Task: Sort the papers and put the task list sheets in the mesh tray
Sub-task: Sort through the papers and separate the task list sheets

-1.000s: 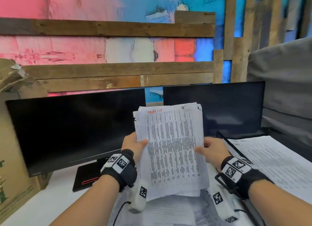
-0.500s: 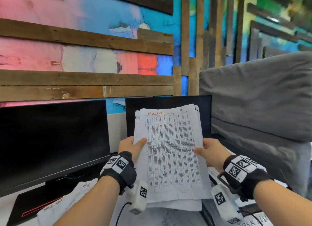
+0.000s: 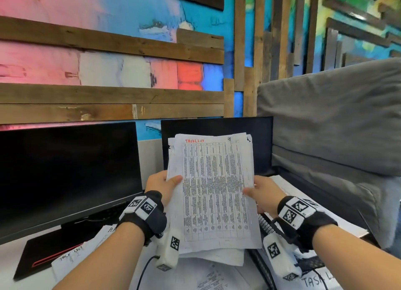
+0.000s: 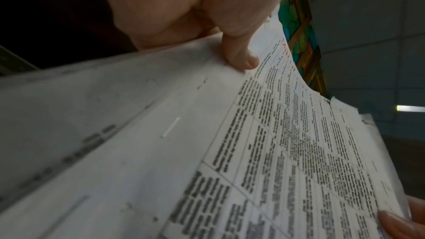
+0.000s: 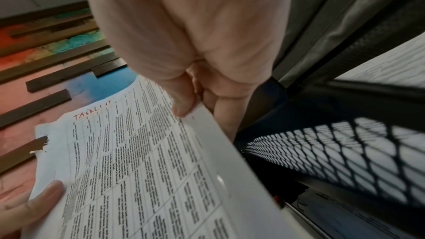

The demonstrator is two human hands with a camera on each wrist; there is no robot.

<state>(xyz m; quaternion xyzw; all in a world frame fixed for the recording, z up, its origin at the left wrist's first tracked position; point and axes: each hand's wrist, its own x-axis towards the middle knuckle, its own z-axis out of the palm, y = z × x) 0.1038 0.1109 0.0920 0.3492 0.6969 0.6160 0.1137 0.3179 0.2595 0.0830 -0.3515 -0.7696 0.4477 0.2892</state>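
Papers on the worktop lie nearest the person, loose sheets spread under the forearms. Just above them both hands hold the paper stack upright, long axis running top to bottom, its front sheet headed in red as a task list. The left hand pinches the stack's left edge, thumb on the face and fingers behind; the right hand pinches the right edge the same way, thumb on the front. The mesh tray sits low and to the right, its black wall close beside the right hand and below the stack's right edge. By that layout the right hand is the nearer one for the drop, and the sheet probably needs tipping from upright to flat and carrying rightward. Beyond the stack stand two dark monitors against the painted plank wall.
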